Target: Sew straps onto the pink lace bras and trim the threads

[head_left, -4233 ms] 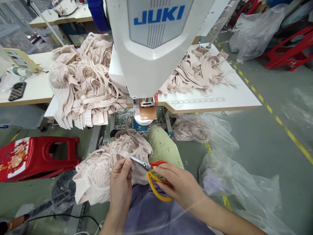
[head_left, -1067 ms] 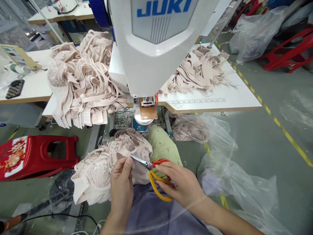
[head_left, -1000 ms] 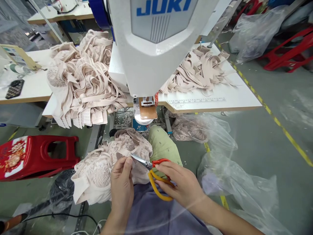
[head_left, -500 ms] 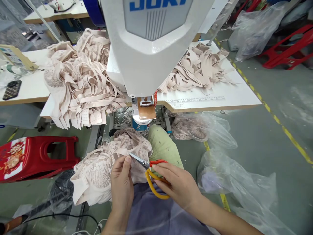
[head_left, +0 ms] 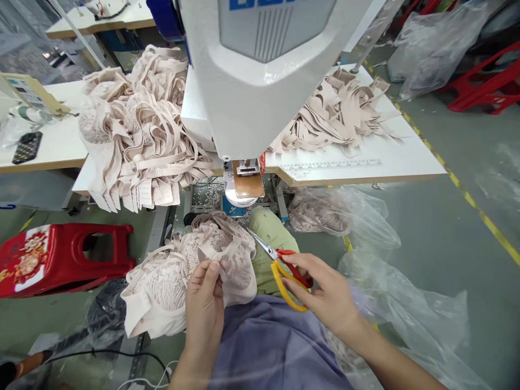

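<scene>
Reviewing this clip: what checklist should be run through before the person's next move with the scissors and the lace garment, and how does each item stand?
1. Left hand grips the lace garment: ok, thumb and fingers pinch an edge.
2. Right hand holds the scissors: ok, fingers are in the yellow and red handles.
3. Blades away from the left hand's fingers: ok, there is a plain gap between them.
4. Blade tips apart from the garment: cannot tell, they lie close by its right edge.
5. Blades shut: cannot tell, too thin to see.
6. Garment supported: ok, it rests on the lap.
</scene>
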Tool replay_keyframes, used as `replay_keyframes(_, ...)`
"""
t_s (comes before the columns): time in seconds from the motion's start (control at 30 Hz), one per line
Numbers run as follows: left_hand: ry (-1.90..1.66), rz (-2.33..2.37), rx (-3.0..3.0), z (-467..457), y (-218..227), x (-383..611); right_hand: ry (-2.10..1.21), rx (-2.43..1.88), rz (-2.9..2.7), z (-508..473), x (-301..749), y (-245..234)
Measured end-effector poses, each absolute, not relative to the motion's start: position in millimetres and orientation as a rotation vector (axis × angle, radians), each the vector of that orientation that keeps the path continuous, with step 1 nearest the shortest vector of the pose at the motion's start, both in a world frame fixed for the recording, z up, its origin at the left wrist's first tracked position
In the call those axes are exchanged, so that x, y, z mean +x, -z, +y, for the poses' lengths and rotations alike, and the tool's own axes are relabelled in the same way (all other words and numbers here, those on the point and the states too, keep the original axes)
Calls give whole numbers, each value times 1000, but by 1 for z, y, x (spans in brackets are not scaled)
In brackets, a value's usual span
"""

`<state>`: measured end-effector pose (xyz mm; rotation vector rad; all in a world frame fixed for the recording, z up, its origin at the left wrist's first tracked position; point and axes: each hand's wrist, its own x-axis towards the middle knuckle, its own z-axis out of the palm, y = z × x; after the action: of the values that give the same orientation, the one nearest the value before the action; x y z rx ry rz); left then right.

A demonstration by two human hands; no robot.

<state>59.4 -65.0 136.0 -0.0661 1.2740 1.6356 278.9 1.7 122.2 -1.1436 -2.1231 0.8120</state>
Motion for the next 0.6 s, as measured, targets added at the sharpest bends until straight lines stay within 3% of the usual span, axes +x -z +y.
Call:
replay_keyframes(0.23, -1630, 1271, -76, -64, -142, 58, -723, -1482, -2050, 42, 319, -120)
replay_keyframes(0.43, -1514, 1326, 84, -66, -148, 56, -264, -1869, -2009, 161, 346, -140)
replay_keyframes(0.6, -1203, 1321, 471, -72, -180, 86, -225, -1527, -1987, 207, 355, -148)
